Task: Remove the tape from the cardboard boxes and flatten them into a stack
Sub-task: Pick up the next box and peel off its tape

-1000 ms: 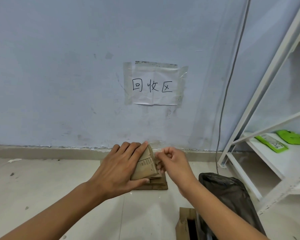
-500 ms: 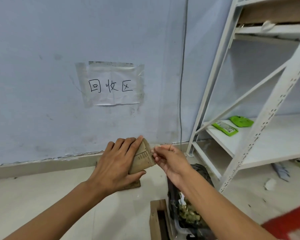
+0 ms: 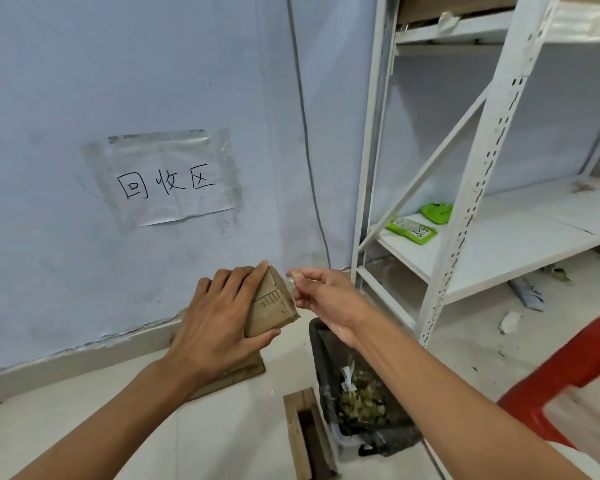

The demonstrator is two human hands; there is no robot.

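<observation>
The small cardboard box [image 3: 272, 304], held above the flat cardboard stack [image 3: 238, 372], is gripped across its faces by the left hand [image 3: 219, 320] while the right hand [image 3: 321, 296] pinches clear tape [image 3: 291, 280] at its edge; it looks light, stiff, crushable.
</observation>
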